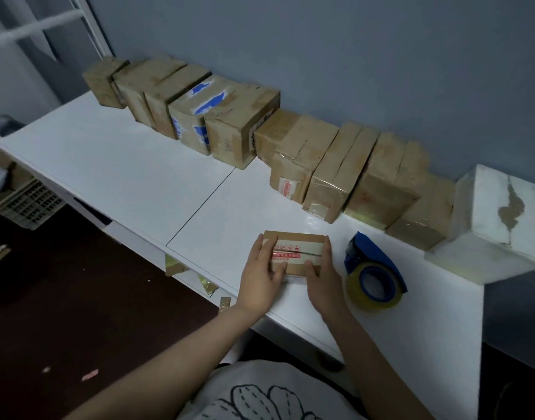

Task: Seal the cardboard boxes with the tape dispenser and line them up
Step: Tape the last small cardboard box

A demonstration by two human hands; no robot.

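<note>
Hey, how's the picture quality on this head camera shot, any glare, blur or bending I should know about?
Head view: dim, bluish light; wide-angle lens bows the white table and the row of boxes; mild glare on the table by the tape dispenser; far-left boxes look soft; the small box is sharper, its red print unreadable.

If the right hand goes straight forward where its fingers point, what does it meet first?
The right hand grips the small box at its right end. Past bare table, it would probably reach the glossy taped box in the row first; depth is unclear.
</note>
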